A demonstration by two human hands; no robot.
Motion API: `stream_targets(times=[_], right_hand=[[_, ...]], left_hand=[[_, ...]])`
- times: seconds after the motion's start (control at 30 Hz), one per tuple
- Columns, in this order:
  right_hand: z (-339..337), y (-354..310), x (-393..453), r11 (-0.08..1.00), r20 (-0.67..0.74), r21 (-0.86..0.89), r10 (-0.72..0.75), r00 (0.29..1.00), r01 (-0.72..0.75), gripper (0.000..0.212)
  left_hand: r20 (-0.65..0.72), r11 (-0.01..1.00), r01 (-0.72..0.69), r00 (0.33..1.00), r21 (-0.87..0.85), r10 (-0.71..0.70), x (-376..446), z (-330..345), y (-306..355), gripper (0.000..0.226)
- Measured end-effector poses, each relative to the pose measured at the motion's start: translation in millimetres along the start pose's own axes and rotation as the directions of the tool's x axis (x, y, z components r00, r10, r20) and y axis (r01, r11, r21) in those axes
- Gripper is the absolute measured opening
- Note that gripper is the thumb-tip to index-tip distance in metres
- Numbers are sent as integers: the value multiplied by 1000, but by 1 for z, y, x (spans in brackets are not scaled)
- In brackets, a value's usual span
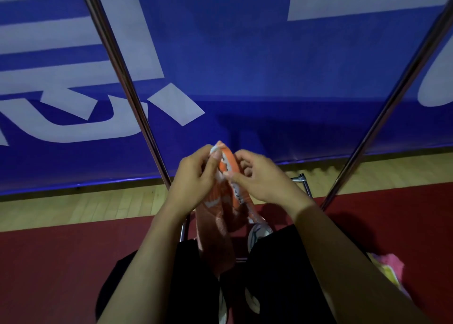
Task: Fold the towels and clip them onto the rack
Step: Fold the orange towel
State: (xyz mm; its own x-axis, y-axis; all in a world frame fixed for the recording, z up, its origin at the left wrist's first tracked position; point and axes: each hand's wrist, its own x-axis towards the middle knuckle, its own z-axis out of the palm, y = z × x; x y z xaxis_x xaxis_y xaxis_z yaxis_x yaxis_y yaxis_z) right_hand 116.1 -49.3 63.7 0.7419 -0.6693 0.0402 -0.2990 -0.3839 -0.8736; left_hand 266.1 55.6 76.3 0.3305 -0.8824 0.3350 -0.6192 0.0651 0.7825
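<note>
Two hands meet between the rack's slanting metal poles (127, 88): the left hand (196, 179) and right hand (264, 176) both pinch the top edge of an orange-and-white towel (226, 166), which hangs down over the red floor (49, 250). No containers are visible.

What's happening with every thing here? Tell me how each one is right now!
Orange towel: bunched, held up by both hands, its lower part hanging down.
Left hand: shut on the towel's top edge.
Right hand: pinching the towel's edge.
Rack poles: bare, no towel clipped on.
Pink and yellow cloth: lying on the floor at right, crumpled.
</note>
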Motion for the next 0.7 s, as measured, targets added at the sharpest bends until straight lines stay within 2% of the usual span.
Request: stream_targets(times=[0.1, 0.27, 0.43, 0.7], right_hand=[[2, 6, -1, 961, 46, -274, 36, 998, -22, 19], [-1, 8, -2, 902, 86, -426, 121, 989, -73, 20], [-2, 10, -3, 870, 102, -471, 216, 971, -144, 36], [-4, 10, 0, 854, 72, -494, 230, 971, -165, 20]], left_hand=[[-105, 999, 23, 994, -42, -27, 1, -3, 2, 39], [-208, 992, 79, 973, -100, -99, 1, -6, 2, 40], [-270, 979, 115, 950, -166, -158, 1, -9, 4, 34], [-388, 954, 196, 881, -227, -273, 2, -15, 1, 40]])
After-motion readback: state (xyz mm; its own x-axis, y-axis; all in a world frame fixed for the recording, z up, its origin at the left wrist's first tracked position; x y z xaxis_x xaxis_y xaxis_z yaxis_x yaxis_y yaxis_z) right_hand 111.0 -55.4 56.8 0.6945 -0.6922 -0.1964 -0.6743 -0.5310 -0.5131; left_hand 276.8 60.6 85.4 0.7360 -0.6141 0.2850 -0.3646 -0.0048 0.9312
